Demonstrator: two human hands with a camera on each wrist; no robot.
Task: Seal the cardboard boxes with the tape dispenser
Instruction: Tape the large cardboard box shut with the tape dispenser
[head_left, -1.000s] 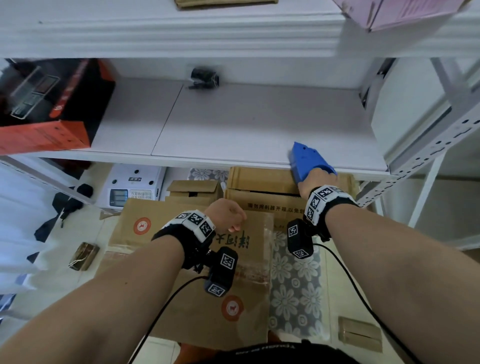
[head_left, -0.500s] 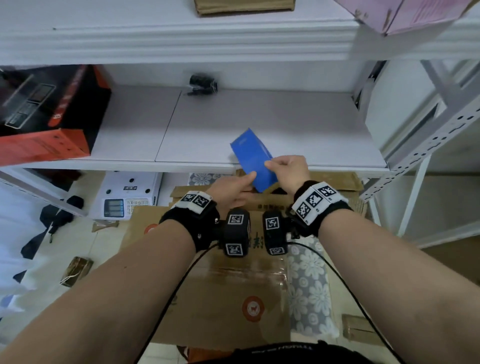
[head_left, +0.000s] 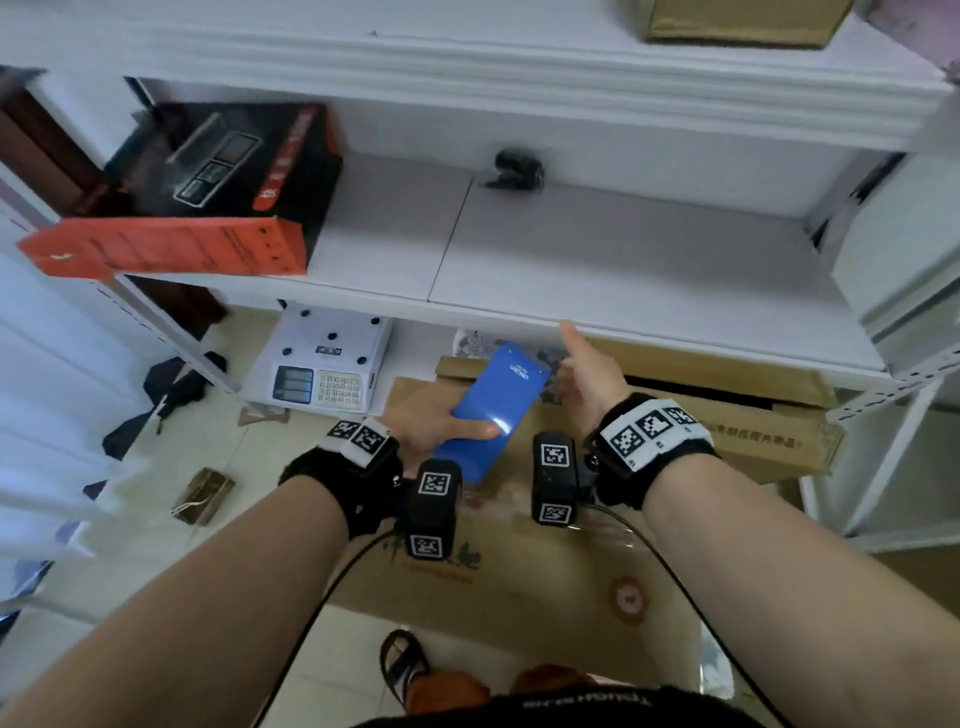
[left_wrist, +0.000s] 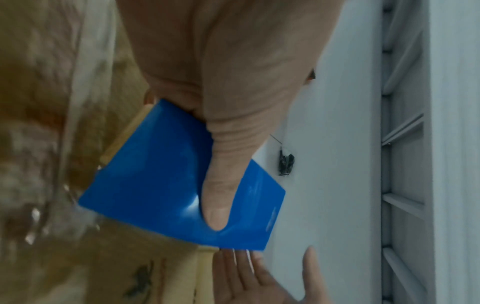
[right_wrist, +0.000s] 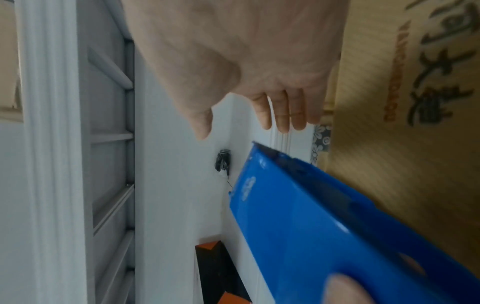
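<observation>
My left hand (head_left: 436, 423) grips the blue tape dispenser (head_left: 491, 410), thumb laid across its flat side (left_wrist: 221, 185); the dispenser (left_wrist: 161, 185) tilts up to the right. My right hand (head_left: 587, 374) is beside the dispenser's far end, fingers straight and spread, holding nothing (right_wrist: 259, 107). The blue dispenser (right_wrist: 324, 226) fills the lower right of the right wrist view. Below both hands lies a flat cardboard box (head_left: 519, 587) with clear tape and red logos. Another cardboard box (head_left: 727, 405) sits under the shelf.
A white metal shelf (head_left: 623, 270) spans ahead at hand height; a black-and-orange carton (head_left: 208, 197) stands on its left, a small black clip (head_left: 514, 169) at the back. A white scale (head_left: 324, 364) sits on the tiled floor. My sandalled foot (head_left: 405, 670) is below.
The right hand lifted the dispenser off the shelf edge and passed it to the left hand, then let go. The dispenser came down toward me, now below the shelf edge.
</observation>
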